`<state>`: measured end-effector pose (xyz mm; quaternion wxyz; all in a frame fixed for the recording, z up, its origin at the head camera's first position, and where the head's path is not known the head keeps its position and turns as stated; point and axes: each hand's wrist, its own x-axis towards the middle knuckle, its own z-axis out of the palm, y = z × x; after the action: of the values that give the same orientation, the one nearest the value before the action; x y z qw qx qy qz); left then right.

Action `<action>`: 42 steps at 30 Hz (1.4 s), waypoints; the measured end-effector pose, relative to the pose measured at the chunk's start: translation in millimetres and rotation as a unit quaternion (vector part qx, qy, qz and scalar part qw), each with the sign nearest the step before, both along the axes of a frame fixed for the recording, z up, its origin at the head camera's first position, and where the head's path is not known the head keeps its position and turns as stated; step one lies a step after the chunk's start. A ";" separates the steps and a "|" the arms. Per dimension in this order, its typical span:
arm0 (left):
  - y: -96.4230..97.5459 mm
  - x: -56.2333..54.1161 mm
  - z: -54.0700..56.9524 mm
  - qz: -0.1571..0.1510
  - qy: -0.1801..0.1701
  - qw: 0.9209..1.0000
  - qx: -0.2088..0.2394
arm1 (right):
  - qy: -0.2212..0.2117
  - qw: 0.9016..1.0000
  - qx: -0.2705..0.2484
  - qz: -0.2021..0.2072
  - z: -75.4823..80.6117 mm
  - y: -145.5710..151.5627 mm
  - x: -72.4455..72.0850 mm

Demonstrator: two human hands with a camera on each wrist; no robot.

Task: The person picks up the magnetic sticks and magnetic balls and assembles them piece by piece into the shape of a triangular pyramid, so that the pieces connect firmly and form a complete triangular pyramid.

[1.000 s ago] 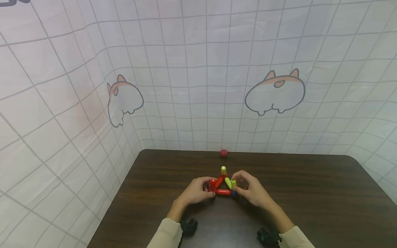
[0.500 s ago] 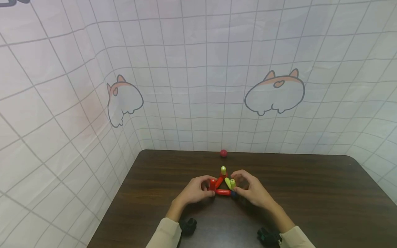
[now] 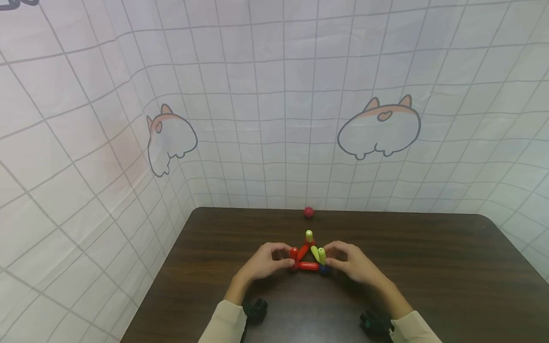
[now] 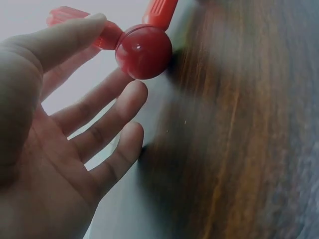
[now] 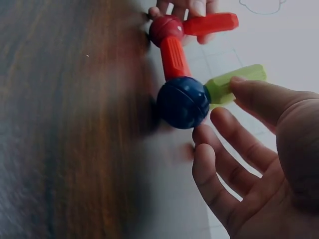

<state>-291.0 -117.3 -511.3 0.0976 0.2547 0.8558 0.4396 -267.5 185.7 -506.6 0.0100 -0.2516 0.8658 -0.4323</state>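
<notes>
A triangular frame of plastic rods and balls stands on the table, an upright rod on each corner ball. My left hand (image 3: 268, 261) has thumb and index finger at the red upright rod (image 3: 294, 253), pinching it in the left wrist view above a red ball (image 4: 144, 52). My right hand (image 3: 353, 263) pinches the light green upright rod (image 5: 219, 89), which rises from a dark blue ball (image 5: 183, 102). One red rod (image 3: 309, 266) joins these two balls. At the back corner stands another green rod (image 3: 309, 236). The other fingers of both hands are spread loosely.
A loose red ball (image 3: 309, 212) lies at the far edge of the dark wooden table (image 3: 429, 267). Behind hangs a white gridded cloth (image 3: 274, 119) with animal drawings. Black wrist devices sit below each hand, the left one (image 3: 256, 312) near the cuff.
Both hands have shifted slightly outward, and more of the corner balls shows below the fingers. The rod frame stays in nearly the same place.
</notes>
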 end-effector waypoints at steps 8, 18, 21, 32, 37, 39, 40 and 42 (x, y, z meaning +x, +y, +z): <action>5.4 1.5 -1.8 0.017 0.020 1.000 0.005 | 0.016 1.000 0.002 -0.005 -3.9 -4.6 1.5; 12.5 3.8 -4.0 0.032 0.040 0.999 0.004 | 0.026 0.999 0.013 -0.015 -6.8 -11.1 0.8; 14.1 3.6 -4.9 0.037 0.042 0.998 0.004 | 0.024 0.999 0.018 -0.018 -6.9 -11.9 1.2; 17.8 3.6 -7.8 0.051 0.043 0.998 0.000 | 0.020 0.999 0.026 -0.036 -8.2 -14.8 1.9; 19.0 4.4 -7.5 0.056 0.043 0.997 -0.003 | 0.036 0.998 0.025 -0.042 -8.1 -16.5 2.0; 19.3 4.7 -7.1 0.057 0.042 0.998 -0.003 | 0.041 0.998 0.025 -0.043 -7.9 -17.2 2.4; 19.4 4.8 -7.2 0.058 0.041 0.997 -0.003 | 0.042 0.998 0.025 -0.043 -7.8 -17.5 2.6; 19.7 4.6 -7.4 0.058 0.041 0.997 -0.004 | 0.039 0.998 0.022 -0.045 -7.0 -18.2 3.3</action>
<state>-286.4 -97.6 -518.7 0.0376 0.2218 0.8743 0.4301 -264.2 167.6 -513.6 -0.0374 -0.2291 0.8853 -0.4028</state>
